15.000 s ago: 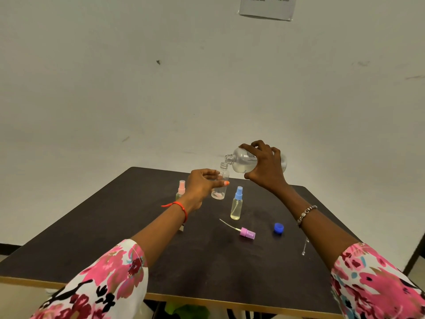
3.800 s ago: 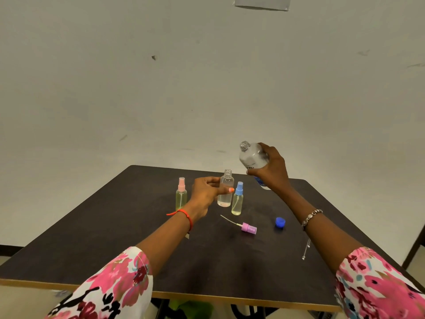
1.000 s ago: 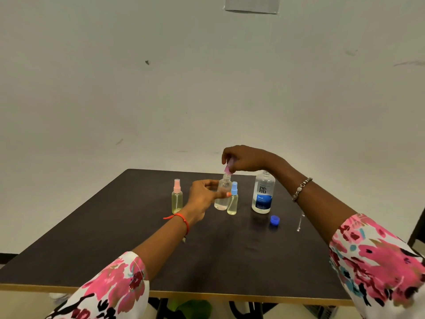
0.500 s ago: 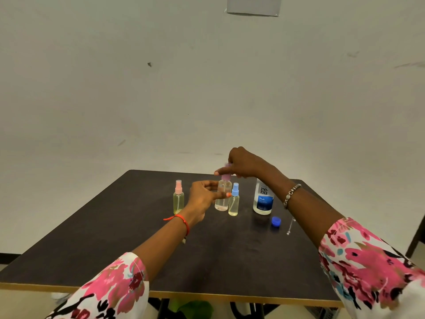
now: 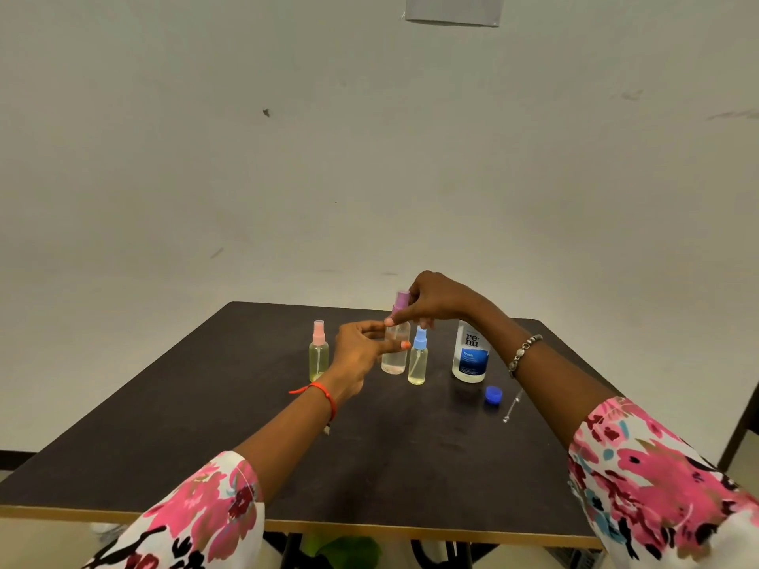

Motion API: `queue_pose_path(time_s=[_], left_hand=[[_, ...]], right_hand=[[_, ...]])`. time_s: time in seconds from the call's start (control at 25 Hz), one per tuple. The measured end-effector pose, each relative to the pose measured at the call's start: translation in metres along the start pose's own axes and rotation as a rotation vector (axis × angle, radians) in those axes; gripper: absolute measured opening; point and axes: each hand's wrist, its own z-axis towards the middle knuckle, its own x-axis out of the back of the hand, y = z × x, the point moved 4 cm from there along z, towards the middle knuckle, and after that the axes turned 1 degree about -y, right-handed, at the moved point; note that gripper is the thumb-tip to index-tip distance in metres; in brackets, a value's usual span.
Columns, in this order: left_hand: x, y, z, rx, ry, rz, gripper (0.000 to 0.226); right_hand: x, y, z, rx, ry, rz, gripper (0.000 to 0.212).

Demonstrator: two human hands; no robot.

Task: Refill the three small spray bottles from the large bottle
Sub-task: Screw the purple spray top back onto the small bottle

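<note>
Here, in the head view, the left hand [image 5: 359, 355] curls its fingers and thumb round the middle small bottle [image 5: 395, 361], which stands upright on the dark table [image 5: 185, 437]. Right above that hand, the right hand [image 5: 439, 299] pinches the purple spray top [image 5: 401, 301] at the bottle's neck; whether the top is fully seated I cannot tell. Behind the left hand's knuckles stands the pink-topped bottle [image 5: 318, 355], apart from it. Just past its thumb tip stands the blue-topped bottle [image 5: 418, 361], close beside the held one. Under the right wrist stands the large bottle [image 5: 470, 357], its mouth hidden. A blue cap [image 5: 493, 394] lies beneath the right forearm.
</note>
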Motion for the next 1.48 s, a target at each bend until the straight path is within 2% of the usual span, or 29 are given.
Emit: queue_pose_path(time_s=[0.2,0.28,0.4,0.6,0.68,0.76,0.88,1.0,1.16,1.28,1.36,1.48], left_hand=[[0.001,0.000,0.001,0.002,-0.002,-0.010,0.043],[0.001,-0.001,0.001,-0.003,0.000,0.000,0.043],[0.002,-0.001,0.001,-0.007,-0.006,0.014,0.042],[0.004,0.001,0.003,-0.003,0.006,-0.003,0.044],[0.003,0.002,0.003,-0.008,0.000,0.006,0.044],[0.002,0.002,0.001,-0.010,-0.008,0.000,0.044],[0.003,0.002,0.000,-0.011,-0.010,-0.023,0.044],[0.003,0.002,0.000,-0.015,-0.015,-0.022,0.043],[0.001,0.003,0.000,-0.023,-0.024,-0.004,0.044],[0.002,0.004,0.001,-0.017,-0.017,-0.019,0.047],[0.002,0.003,0.002,-0.030,-0.012,-0.017,0.046],[-0.003,0.003,-0.002,-0.044,-0.006,-0.036,0.048]], right_hand=[[0.003,-0.005,-0.005,0.127,0.015,0.158,0.033],[0.002,-0.003,-0.004,0.107,0.057,0.177,0.027],[-0.002,0.003,-0.001,0.019,0.058,0.128,0.034],[0.003,-0.001,-0.006,0.136,0.012,0.228,0.030],[0.002,0.000,-0.004,0.084,0.045,0.201,0.024],[-0.003,0.002,-0.002,0.024,0.050,0.122,0.031],[-0.003,0.001,-0.004,0.090,0.023,0.175,0.034],[0.000,0.000,-0.006,0.100,0.040,0.200,0.021],[-0.003,0.006,-0.004,0.048,0.063,0.155,0.035],[0.000,0.003,-0.009,0.121,0.023,0.246,0.028],[0.000,0.003,-0.008,0.090,0.063,0.222,0.018],[-0.009,0.005,-0.002,-0.005,0.181,0.176,0.034]])
